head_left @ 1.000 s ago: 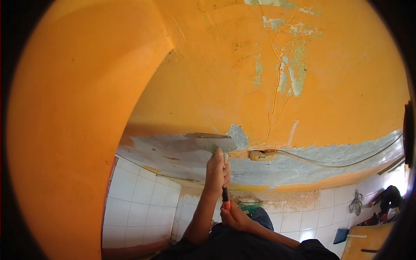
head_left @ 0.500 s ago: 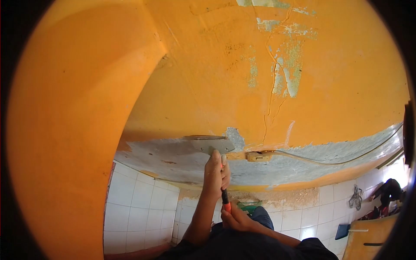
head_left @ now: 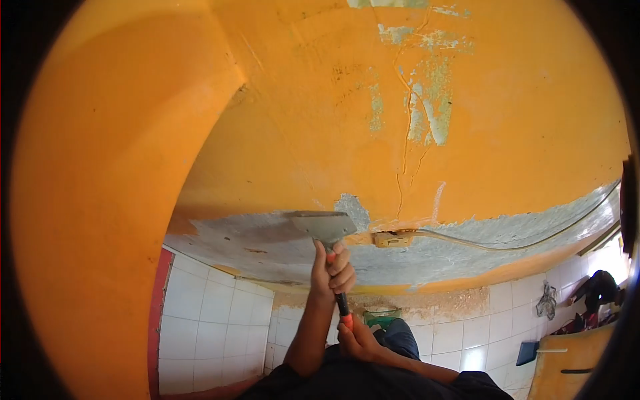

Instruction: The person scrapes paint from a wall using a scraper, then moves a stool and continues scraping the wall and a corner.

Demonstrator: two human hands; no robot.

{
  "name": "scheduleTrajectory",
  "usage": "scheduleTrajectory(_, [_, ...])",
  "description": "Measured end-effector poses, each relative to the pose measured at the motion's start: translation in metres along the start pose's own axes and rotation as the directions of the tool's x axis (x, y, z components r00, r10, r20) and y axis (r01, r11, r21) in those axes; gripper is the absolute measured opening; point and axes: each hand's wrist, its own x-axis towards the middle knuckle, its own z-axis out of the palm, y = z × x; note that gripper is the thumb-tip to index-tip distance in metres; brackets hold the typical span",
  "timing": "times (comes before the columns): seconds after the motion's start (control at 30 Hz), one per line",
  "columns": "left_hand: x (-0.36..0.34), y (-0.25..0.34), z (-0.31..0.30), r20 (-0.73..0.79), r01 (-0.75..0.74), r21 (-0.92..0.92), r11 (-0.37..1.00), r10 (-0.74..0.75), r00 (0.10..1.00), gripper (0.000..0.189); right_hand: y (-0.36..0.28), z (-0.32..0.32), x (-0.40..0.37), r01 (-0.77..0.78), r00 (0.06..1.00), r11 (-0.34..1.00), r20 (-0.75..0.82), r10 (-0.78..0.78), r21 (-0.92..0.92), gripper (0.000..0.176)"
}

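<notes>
A wide-bladed scraper (head_left: 327, 226) with a black and orange-red handle is in both hands. My left hand (head_left: 335, 270) is wrapped round the handle's upper part, just below the metal blade. Lower down, my right hand (head_left: 360, 339) grips the orange-red end. The blade lies at the ragged border between orange paint on the wall (head_left: 300, 147) and the bare grey strip (head_left: 287, 243) below; whether its edge touches cannot be made out. A patch of grey (head_left: 352, 208) shows through the paint right of the blade.
A yellowish socket box (head_left: 392, 239) is fixed right of the scraper, its cable (head_left: 493, 247) running right along the wall. Left stands an orange wall face (head_left: 100, 220). Below are white floor tiles (head_left: 445, 339), a green object (head_left: 381, 317) and an orange-brown piece of furniture (head_left: 567, 363).
My left hand and the scraper's blade have shifted slightly down and left, and more of the blade's face shows. The whole view has slid a little left.
</notes>
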Motion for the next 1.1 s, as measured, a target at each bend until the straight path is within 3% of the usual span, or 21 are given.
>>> scheduleTrajectory(0.13, [0.01, 0.004, 0.02, 0.089, 0.023, -0.037, 0.999, -0.019, 0.996, 0.05, -0.026, 0.0, -0.006, 0.057, 0.997, 0.998, 0.057, -0.057, -0.006, 0.023])
scheduleTrajectory(0.27, [0.008, 0.008, 0.011, 0.069, 0.048, -0.001, 0.999, -0.048, 0.996, 0.05, -0.009, 0.002, 0.003, 0.113, 0.994, 0.993, -0.003, -0.113, -0.04, 0.023])
scheduleTrajectory(0.33, [0.008, -0.001, 0.008, 0.129, 0.039, -0.04, 0.998, -0.033, 0.991, 0.05, -0.012, -0.004, -0.002, 0.036, 0.999, 0.998, 0.036, -0.035, -0.044, 0.023])
scheduleTrajectory(0.47, [0.013, 0.009, 0.028, 0.077, -0.018, 0.001, 1.0, 0.018, 0.997, 0.051, -0.043, 0.0, -0.005, 0.051, 0.993, 0.999, 0.106, -0.053, 0.02, 0.025])
scheduleTrajectory(0.5, [0.01, 0.008, 0.023, 0.042, -0.023, -0.008, 1.0, 0.023, 0.999, 0.051, -0.028, -0.001, 0.001, 0.044, 0.998, 0.998, 0.056, -0.042, -0.034, 0.025])
scheduleTrajectory(0.73, [0.014, 0.007, 0.033, 0.043, -0.034, 0.052, 0.998, 0.032, 0.999, 0.052, -0.051, 0.0, -0.009, 0.037, 0.995, 0.999, 0.092, -0.037, -0.001, 0.023])
scheduleTrajectory(0.83, [0.004, 0.003, 0.011, 0.024, -0.026, 0.071, 0.997, 0.024, 0.999, 0.051, -0.023, -0.002, -0.001, 0.005, 1.0, 0.999, 0.004, -0.005, -0.037, 0.023])
scheduleTrajectory(1.0, [0.015, 0.008, 0.035, 0.01, -0.03, 0.078, 0.996, 0.029, 1.0, 0.052, -0.037, -0.006, -0.006, 0.027, 0.999, 0.997, 0.034, -0.024, -0.074, 0.024])
scheduleTrajectory(1.1, [0.007, 0.001, 0.019, -0.014, -0.03, 0.114, 0.993, 0.031, 0.999, 0.051, -0.028, -0.006, -0.007, 0.039, 0.999, 0.998, 0.032, -0.037, -0.058, 0.024])
